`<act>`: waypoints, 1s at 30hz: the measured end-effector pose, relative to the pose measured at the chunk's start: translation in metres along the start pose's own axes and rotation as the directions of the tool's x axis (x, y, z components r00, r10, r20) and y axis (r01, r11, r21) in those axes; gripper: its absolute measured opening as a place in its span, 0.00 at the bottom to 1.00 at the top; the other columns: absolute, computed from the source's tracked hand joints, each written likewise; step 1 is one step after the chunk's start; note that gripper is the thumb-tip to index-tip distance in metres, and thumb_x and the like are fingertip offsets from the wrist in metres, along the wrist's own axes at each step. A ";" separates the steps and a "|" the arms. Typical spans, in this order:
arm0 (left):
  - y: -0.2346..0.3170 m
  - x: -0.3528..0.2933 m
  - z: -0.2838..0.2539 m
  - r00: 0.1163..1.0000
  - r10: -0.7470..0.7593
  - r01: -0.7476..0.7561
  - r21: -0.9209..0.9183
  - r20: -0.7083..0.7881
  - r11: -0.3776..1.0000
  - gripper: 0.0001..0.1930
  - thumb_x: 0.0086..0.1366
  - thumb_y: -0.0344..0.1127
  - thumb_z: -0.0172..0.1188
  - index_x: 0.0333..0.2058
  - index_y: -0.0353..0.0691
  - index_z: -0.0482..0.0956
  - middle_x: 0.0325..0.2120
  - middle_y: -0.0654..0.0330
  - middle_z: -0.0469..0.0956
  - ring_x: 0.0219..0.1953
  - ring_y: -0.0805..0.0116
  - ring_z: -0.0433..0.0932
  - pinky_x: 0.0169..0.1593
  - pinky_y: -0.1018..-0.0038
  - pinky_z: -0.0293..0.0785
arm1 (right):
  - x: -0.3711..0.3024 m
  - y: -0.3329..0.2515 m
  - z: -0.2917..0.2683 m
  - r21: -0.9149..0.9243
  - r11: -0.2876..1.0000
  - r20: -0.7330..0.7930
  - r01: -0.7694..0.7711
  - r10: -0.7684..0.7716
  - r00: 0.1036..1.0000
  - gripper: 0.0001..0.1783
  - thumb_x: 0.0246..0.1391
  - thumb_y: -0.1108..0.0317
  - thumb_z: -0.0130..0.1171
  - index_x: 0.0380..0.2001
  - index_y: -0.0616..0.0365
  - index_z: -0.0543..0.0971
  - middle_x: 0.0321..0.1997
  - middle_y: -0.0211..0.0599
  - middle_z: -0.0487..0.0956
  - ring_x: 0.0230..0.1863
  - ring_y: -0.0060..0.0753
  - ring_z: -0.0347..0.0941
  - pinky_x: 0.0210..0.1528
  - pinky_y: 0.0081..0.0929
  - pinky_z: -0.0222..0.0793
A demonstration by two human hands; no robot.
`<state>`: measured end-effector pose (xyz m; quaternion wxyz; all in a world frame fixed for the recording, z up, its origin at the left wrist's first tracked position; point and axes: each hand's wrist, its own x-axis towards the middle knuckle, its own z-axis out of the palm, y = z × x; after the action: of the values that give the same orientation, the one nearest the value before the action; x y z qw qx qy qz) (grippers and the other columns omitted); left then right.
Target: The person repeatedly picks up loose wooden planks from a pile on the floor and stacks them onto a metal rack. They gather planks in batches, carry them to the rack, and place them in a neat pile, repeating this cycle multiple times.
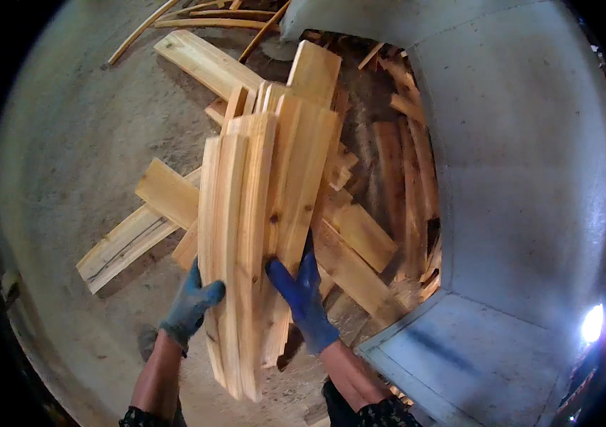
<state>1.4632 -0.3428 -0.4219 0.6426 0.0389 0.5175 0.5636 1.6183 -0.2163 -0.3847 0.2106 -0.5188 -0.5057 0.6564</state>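
A bundle of pale wooden boards (253, 206) stands lengthwise in front of me, squeezed between my two gloved hands. My left hand (192, 302), in a grey-blue work glove, wraps round the bundle's left edge, its thumb over the front. From the right, my right hand (301, 295), in a darker blue glove, presses its thumb on the front of the boards; its other fingers are partly hidden. Behind the bundle lie loose boards, among them a cracked plank (125, 245) on the left and a plank (360, 270) on the right.
A large grey metal housing (516, 156) rises on the right, with a flat metal ledge (460, 356) low in front. Dark wood offcuts (403, 185) lie beside it. Thin wooden strips (210, 23) rest on the dusty concrete floor (89, 128) at the far side.
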 end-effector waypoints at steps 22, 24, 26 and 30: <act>-0.099 -0.091 -0.065 0.936 -0.334 0.322 -0.115 -0.108 0.940 0.49 0.39 0.41 0.77 0.60 0.35 0.60 0.51 0.61 0.71 0.51 0.68 0.69 0.56 0.72 0.65 | -0.139 0.112 -0.012 0.018 0.933 -0.048 -0.359 0.359 0.932 0.34 0.54 0.67 0.61 0.61 0.62 0.61 0.61 0.37 0.64 0.60 0.29 0.59 0.63 0.28 0.54; -0.088 -0.096 -0.057 0.937 -0.328 0.313 -0.128 -0.121 0.941 0.50 0.39 0.42 0.77 0.60 0.35 0.60 0.52 0.62 0.71 0.52 0.68 0.69 0.56 0.72 0.64 | -0.137 0.115 -0.016 -0.006 0.941 -0.015 -0.338 0.337 0.941 0.34 0.55 0.66 0.61 0.61 0.62 0.61 0.61 0.37 0.64 0.60 0.30 0.60 0.62 0.28 0.56; -0.071 -0.097 -0.045 0.939 -0.328 0.310 -0.162 -0.098 0.937 0.51 0.38 0.42 0.77 0.61 0.35 0.59 0.52 0.61 0.71 0.53 0.68 0.69 0.57 0.71 0.64 | -0.146 0.100 -0.007 0.066 0.935 -0.052 -0.349 0.353 0.934 0.34 0.56 0.65 0.60 0.62 0.62 0.60 0.61 0.37 0.64 0.59 0.30 0.60 0.62 0.28 0.56; -0.053 -0.095 -0.033 0.949 -0.300 0.282 -0.170 -0.093 0.944 0.46 0.42 0.42 0.76 0.58 0.33 0.62 0.50 0.58 0.73 0.51 0.68 0.71 0.54 0.71 0.68 | -0.156 0.082 -0.001 0.237 0.900 -0.176 -0.365 0.409 0.895 0.34 0.57 0.64 0.59 0.62 0.62 0.59 0.61 0.39 0.64 0.59 0.29 0.60 0.62 0.29 0.56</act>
<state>1.4930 -0.4525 -0.4114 0.6884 -0.1211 0.5092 0.5021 1.6978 -0.3738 -0.3840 0.1808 -0.6555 -0.2972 0.6703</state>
